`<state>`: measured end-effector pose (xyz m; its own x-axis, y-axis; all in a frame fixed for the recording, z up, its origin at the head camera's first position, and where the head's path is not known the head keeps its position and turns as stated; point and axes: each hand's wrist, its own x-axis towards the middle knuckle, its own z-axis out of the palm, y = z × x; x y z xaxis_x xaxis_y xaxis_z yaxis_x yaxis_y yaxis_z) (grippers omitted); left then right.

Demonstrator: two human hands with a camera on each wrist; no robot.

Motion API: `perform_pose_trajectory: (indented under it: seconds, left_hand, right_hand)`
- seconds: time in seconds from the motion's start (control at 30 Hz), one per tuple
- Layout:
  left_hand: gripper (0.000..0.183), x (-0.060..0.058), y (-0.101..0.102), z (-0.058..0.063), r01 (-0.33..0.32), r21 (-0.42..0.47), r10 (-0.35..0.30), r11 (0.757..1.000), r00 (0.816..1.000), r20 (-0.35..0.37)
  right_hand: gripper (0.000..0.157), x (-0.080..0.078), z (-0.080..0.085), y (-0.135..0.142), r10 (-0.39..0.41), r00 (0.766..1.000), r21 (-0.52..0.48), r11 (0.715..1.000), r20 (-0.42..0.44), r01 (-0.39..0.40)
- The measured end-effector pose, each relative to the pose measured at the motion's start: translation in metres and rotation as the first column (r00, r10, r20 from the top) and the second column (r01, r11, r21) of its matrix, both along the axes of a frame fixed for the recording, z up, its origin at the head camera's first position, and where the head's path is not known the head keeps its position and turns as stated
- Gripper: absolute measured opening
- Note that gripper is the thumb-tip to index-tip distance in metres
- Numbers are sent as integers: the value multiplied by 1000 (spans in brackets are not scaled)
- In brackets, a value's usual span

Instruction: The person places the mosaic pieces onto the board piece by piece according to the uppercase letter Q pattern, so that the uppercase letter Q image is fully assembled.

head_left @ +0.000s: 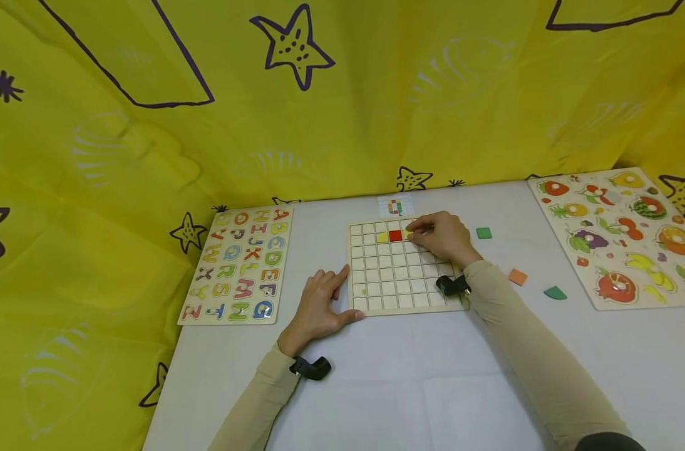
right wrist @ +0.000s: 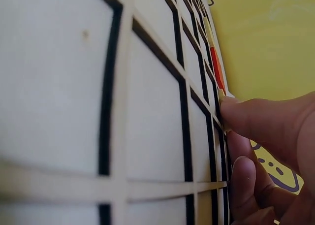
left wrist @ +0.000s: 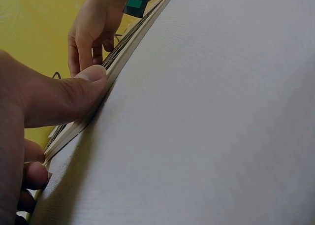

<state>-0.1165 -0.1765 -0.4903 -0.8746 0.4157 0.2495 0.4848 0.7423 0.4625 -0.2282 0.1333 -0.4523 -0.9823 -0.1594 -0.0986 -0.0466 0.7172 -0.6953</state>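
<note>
A wooden grid board lies on the table, with a yellow tile and a red tile side by side in its upper rows. My right hand reaches over the board's far right part and pinches a yellow piece just right of the red tile; the right wrist view shows the thumb on this piece. At the board's near left corner is my left hand, thumb and index finger spread. Its thumb rests on the board's front edge.
Right of the board lie a green square, an orange square and a green quarter-round piece. A small pattern card is behind the board. An alphabet puzzle lies left, a fruit puzzle right.
</note>
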Motion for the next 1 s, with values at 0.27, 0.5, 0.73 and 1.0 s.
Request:
perform_pose_trajectory:
  seconds: [0.27, 0.5, 0.73, 1.0]
  left_hand:
    - [97, 0, 0, 0, 0, 0, 0, 1000, 1000, 16]
    - [97, 0, 0, 0, 2, -2, -2, 1000, 1000, 17]
    - [97, 1, 0, 2, 2, 1, -2, 1000, 1000, 22]
    - [95, 1, 1, 2, -1, -1, 1, 1000, 1000, 6]
  right_hand:
    - [24, 1, -1, -3, -9, 1000, 39, 999, -3, 9]
    - [24, 2, -1, -3, -11, 1000, 44, 999, 11, 10]
    - [25, 2, 0, -3, -7, 1000, 35, 999, 7, 7]
    - [28, 4, 0, -2, 3, 1000, 25, 1000, -14, -3]
